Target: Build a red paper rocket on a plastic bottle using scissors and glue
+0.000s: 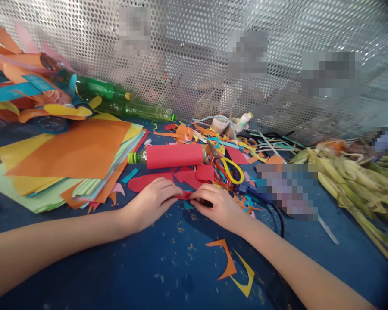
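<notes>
Between my fingertips is a small piece of red paper (pixel 184 195), low over the blue table. My left hand (pixel 155 199) pinches its left end, and my right hand (pixel 215 204) pinches its right end. Just beyond them lies a plastic bottle (pixel 142 157) on its side, its middle wrapped in a red paper sleeve (pixel 176 156), with a yellow-green cap to the left. Cut red paper pieces (pixel 204 172) and a rounded red strip (pixel 139 182) lie between bottle and hands. Scissors (pixel 232 171) with yellow and red handles rest right of the bottle. My fingers partly cover the held paper.
Stacked coloured paper (pixel 74 150) lies at left, before a paper-decorated bottle model (pixel 48 103) and green bottles (pixel 142 110). Scraps surround a glue gun (pixel 255 191) with a black cord. Dry corn husks (pixel 342 185) lie at right; a perforated metal screen (pixel 197 56) stands behind.
</notes>
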